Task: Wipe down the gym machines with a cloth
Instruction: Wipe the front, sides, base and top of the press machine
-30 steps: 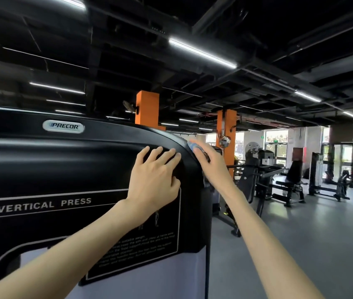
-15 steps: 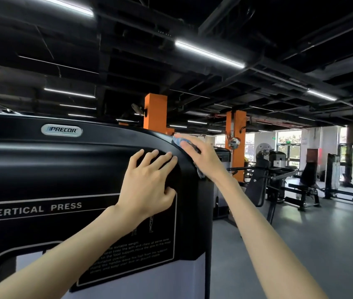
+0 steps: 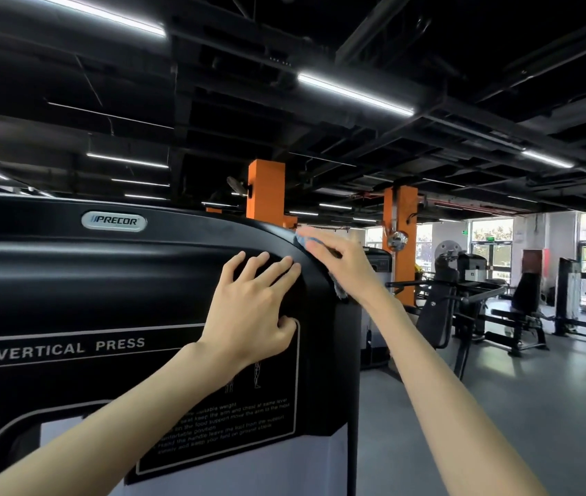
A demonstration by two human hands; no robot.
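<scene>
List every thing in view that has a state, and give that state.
vertical press cover, upright, glossy black.
ceiling light strips, lit.
left hand, flat on the vertical press cover, holding nothing.
blue cloth, bunched on the cover's rounded top corner, a tail hanging lower down.
right hand, fingers straight, pressing the blue cloth onto that corner.

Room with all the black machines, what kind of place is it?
It looks like a gym. The big black machine has Vertical Press written on it, and more workout machines, one with a padded seat, stand on the open floor behind it.
</scene>
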